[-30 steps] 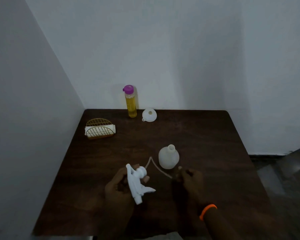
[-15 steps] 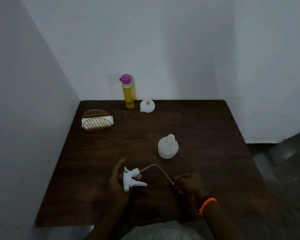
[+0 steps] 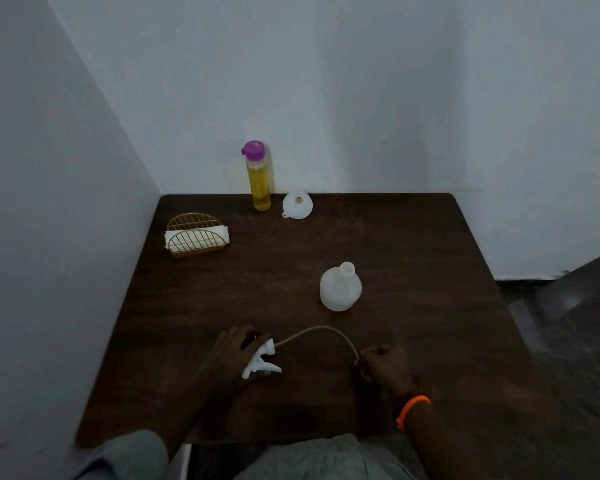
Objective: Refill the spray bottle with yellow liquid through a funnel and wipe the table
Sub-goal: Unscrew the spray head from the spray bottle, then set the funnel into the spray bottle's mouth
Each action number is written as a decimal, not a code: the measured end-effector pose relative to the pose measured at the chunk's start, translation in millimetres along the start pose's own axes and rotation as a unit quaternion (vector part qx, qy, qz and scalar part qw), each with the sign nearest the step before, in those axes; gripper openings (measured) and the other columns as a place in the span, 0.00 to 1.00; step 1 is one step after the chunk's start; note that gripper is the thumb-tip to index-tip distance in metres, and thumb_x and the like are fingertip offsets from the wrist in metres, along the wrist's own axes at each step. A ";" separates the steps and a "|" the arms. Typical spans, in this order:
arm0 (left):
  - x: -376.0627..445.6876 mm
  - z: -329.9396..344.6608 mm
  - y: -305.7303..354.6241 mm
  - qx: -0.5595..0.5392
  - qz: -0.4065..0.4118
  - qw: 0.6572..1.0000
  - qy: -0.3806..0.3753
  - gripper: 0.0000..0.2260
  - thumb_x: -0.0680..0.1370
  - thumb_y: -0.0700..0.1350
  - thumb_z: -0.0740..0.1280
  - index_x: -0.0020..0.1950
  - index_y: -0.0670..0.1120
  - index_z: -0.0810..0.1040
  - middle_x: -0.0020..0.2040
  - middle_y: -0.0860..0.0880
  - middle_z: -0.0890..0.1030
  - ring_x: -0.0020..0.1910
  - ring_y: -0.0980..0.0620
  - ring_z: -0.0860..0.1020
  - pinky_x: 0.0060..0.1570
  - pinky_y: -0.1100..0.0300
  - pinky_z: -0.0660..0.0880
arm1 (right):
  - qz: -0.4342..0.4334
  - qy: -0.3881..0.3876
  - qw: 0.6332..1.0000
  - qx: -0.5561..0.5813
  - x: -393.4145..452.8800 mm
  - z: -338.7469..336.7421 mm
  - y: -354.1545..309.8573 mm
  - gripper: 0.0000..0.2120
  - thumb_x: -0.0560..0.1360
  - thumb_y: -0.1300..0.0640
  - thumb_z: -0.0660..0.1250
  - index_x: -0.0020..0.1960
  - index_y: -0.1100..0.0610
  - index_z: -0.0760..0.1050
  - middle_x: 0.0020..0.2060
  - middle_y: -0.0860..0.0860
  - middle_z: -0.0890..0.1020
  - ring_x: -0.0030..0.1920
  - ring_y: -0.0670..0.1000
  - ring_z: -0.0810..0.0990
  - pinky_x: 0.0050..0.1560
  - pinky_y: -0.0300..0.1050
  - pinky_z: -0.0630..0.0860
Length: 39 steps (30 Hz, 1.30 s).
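The white spray bottle (image 3: 340, 288) stood uncapped and upright near the middle of the dark surface (image 3: 413, 258). Nearer the person, its trigger head (image 3: 262, 358) lay under the left hand (image 3: 234, 351), whose grip seemed loosely curled round it, though the dim view left this uncertain. The right hand (image 3: 383, 367) pinched the end of the dip tube (image 3: 317, 330). The yellow liquid bottle (image 3: 258, 178) and funnel (image 3: 297, 203) stood at the far edge.

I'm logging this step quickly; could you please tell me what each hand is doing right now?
Left hand: holds the spray head on the table.
Right hand: pinches the end of the dip tube.
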State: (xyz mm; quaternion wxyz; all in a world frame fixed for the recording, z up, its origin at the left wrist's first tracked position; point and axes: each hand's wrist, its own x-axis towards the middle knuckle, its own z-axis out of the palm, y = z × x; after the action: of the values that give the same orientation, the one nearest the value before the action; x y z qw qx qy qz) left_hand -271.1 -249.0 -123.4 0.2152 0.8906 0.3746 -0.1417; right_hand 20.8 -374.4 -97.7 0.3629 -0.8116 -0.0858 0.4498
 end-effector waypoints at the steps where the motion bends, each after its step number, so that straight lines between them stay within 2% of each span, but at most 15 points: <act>1: -0.4 -0.8 -1.1 0.017 0.001 1.000 0.000 0.33 0.78 0.69 0.40 0.63 0.53 0.77 0.55 0.48 0.81 0.48 0.47 0.83 0.51 0.52 0.75 | -0.002 0.003 1.000 -0.002 0.1 1.1 2.7 0.04 0.67 0.74 0.68 0.36 0.70 0.81 0.31 0.63 0.84 0.28 0.54 0.80 0.28 0.43 0.77; 4: 2.4 2.6 -2.7 0.067 0.036 0.997 0.013 0.37 0.77 0.72 0.45 0.60 0.49 0.82 0.53 0.49 0.83 0.48 0.50 0.83 0.53 0.57 0.72 | 0.000 0.012 1.000 -0.012 0.7 3.0 7.4 0.10 0.66 0.72 0.70 0.28 0.63 0.81 0.30 0.63 0.84 0.31 0.58 0.82 0.35 0.51 0.80; 5: -0.3 2.7 -3.9 0.068 0.029 0.997 -0.005 0.37 0.74 0.75 0.49 0.65 0.50 0.79 0.58 0.49 0.81 0.53 0.50 0.80 0.55 0.56 0.73 | -0.001 0.015 1.000 -0.015 0.9 2.7 8.2 0.11 0.66 0.72 0.70 0.28 0.61 0.81 0.29 0.63 0.84 0.31 0.59 0.82 0.36 0.52 0.81; 8: -3.1 10.4 -11.5 0.025 0.021 0.999 0.023 0.42 0.69 0.77 0.57 0.74 0.52 0.67 0.70 0.48 0.71 0.64 0.48 0.71 0.61 0.46 0.72 | -0.005 0.020 0.999 -0.026 3.1 2.8 9.3 0.11 0.66 0.71 0.70 0.27 0.62 0.81 0.28 0.61 0.84 0.30 0.58 0.82 0.36 0.53 0.82; 12: -1.1 15.8 -14.7 0.017 0.025 0.998 0.059 0.37 0.73 0.75 0.57 0.73 0.51 0.69 0.70 0.47 0.71 0.64 0.47 0.73 0.62 0.47 0.70 | -0.007 0.010 0.998 -0.054 5.9 1.3 7.8 0.12 0.68 0.70 0.71 0.27 0.62 0.80 0.27 0.59 0.84 0.30 0.57 0.83 0.32 0.51 0.82; 16: -0.4 14.5 -12.0 -0.005 0.034 0.996 0.084 0.38 0.72 0.76 0.55 0.75 0.54 0.66 0.72 0.49 0.68 0.69 0.52 0.65 0.66 0.55 0.56 | -0.025 -0.006 0.993 -0.113 8.2 -6.9 -1.3 0.08 0.69 0.62 0.75 0.32 0.62 0.83 0.29 0.56 0.85 0.33 0.56 0.86 0.34 0.54 0.84; 18: 2.3 9.2 -9.8 -0.014 0.024 0.993 0.112 0.39 0.72 0.77 0.54 0.77 0.56 0.63 0.75 0.52 0.64 0.72 0.52 0.62 0.69 0.54 0.56 | -0.034 -0.009 0.991 -0.129 9.9 -13.6 -11.7 0.10 0.70 0.56 0.77 0.35 0.63 0.84 0.31 0.57 0.85 0.35 0.56 0.86 0.34 0.51 0.84; 21: 14.7 -7.6 -4.2 -0.031 -0.008 0.988 0.153 0.35 0.75 0.74 0.53 0.77 0.56 0.62 0.75 0.51 0.63 0.73 0.51 0.61 0.70 0.52 0.58 | -0.038 0.015 0.990 -0.131 22.5 -26.7 -33.3 0.12 0.72 0.52 0.76 0.37 0.61 0.83 0.31 0.55 0.85 0.34 0.52 0.86 0.32 0.46 0.83; 26: 71.6 -42.4 -7.0 -0.130 -0.092 0.958 0.238 0.25 0.79 0.66 0.57 0.70 0.53 0.71 0.69 0.50 0.70 0.68 0.52 0.68 0.67 0.54 0.67 | -0.091 0.026 0.990 -0.102 67.5 -37.9 -89.7 0.11 0.75 0.56 0.74 0.42 0.64 0.82 0.35 0.59 0.86 0.36 0.55 0.85 0.35 0.50 0.83; 28: 105.2 -55.7 -9.5 -0.166 -0.129 0.942 0.261 0.25 0.79 0.65 0.56 0.69 0.50 0.72 0.68 0.49 0.72 0.66 0.51 0.70 0.66 0.53 0.71 | -0.122 0.025 0.984 -0.123 86.5 -32.4 -118.5 0.10 0.75 0.55 0.73 0.41 0.61 0.83 0.34 0.57 0.86 0.35 0.53 0.86 0.33 0.45 0.82; 31: 159.9 -78.5 -8.5 -0.225 -0.194 0.919 0.260 0.26 0.81 0.61 0.57 0.71 0.45 0.71 0.71 0.44 0.72 0.71 0.47 0.69 0.70 0.52 0.66 | -0.169 0.021 0.970 -0.172 122.2 -10.2 -162.5 0.13 0.76 0.52 0.72 0.38 0.59 0.83 0.29 0.52 0.84 0.30 0.47 0.83 0.30 0.37 0.78; 33: 193.6 -93.6 -8.6 -0.241 -0.212 0.910 0.265 0.23 0.82 0.57 0.59 0.72 0.44 0.70 0.71 0.44 0.72 0.71 0.46 0.69 0.70 0.51 0.66 | -0.202 -0.003 0.961 -0.190 145.9 12.0 -187.9 0.11 0.76 0.51 0.71 0.41 0.57 0.83 0.34 0.52 0.85 0.35 0.49 0.84 0.39 0.45 0.82; 35: 221.6 -107.2 -11.1 -0.242 -0.197 0.909 0.277 0.19 0.82 0.54 0.59 0.68 0.45 0.73 0.65 0.46 0.76 0.66 0.46 0.74 0.66 0.53 0.71 | -0.243 -0.035 0.946 -0.212 164.9 37.4 -208.7 0.08 0.77 0.51 0.70 0.49 0.55 0.83 0.44 0.52 0.86 0.45 0.51 0.85 0.50 0.50 0.82; 37: 245.9 -116.6 -17.1 -0.237 -0.186 0.910 0.284 0.14 0.81 0.51 0.60 0.62 0.46 0.74 0.58 0.46 0.79 0.58 0.47 0.77 0.59 0.54 0.75 | -0.273 -0.069 0.933 -0.223 178.6 63.2 -226.6 0.14 0.77 0.53 0.70 0.61 0.55 0.80 0.55 0.53 0.84 0.55 0.51 0.82 0.58 0.48 0.78; 39: 267.0 -123.6 -22.1 -0.243 -0.193 0.907 0.285 0.16 0.80 0.52 0.60 0.65 0.46 0.73 0.60 0.46 0.78 0.59 0.47 0.77 0.60 0.49 0.75 | -0.289 -0.095 0.923 -0.238 188.5 86.9 -240.2 0.23 0.77 0.54 0.70 0.70 0.56 0.73 0.65 0.54 0.79 0.64 0.53 0.78 0.67 0.50 0.74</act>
State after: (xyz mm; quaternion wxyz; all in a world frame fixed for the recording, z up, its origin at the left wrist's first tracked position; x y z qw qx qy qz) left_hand -94.6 -12.8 -132.8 0.2773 0.7238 0.6071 0.1752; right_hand 106.4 -68.7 -92.4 0.2634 -0.7676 -0.4548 0.3669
